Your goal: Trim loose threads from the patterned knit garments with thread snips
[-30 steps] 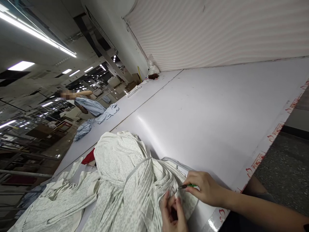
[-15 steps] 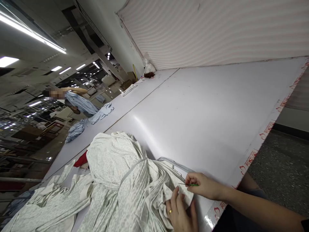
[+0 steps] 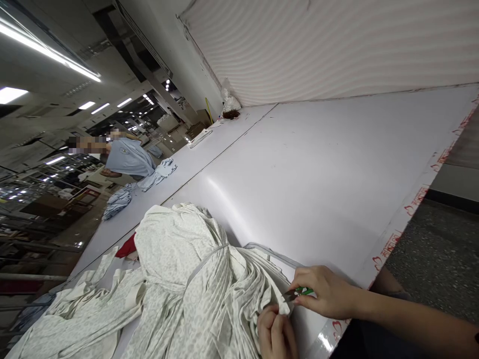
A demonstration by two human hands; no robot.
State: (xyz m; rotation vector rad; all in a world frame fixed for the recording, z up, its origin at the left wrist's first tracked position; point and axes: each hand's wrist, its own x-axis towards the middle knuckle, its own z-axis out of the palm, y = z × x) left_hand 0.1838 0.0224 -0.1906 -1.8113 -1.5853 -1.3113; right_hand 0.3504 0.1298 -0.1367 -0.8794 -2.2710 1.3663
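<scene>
A bundle of pale green-and-white patterned cloth [image 3: 202, 294] lies across the near part of the table, cinched round its middle by a grey strip [image 3: 205, 263]. At its right end my left hand [image 3: 276, 331] is closed on a folded edge of the cloth, fingers curled. My right hand [image 3: 325, 291] grips a small pair of thread snips [image 3: 304, 290] with green on the handle. The snips' blades point left and lie at the cloth edge, just above my left fingers. Whether they touch the cloth I cannot tell.
More patterned cloth [image 3: 86, 314] is spread at the lower left, near a red piece [image 3: 127, 246]. Across the white table [image 3: 299, 174], a person holds up a blue garment [image 3: 129, 155] beside blue piles [image 3: 119, 200]. A plastic bag [image 3: 230, 102] stands at the far end.
My left fingers have curled in on the cloth edge. My right hand has turned, bringing the snips' blades to the cloth. Across the table, the person has spread the blue garment.
</scene>
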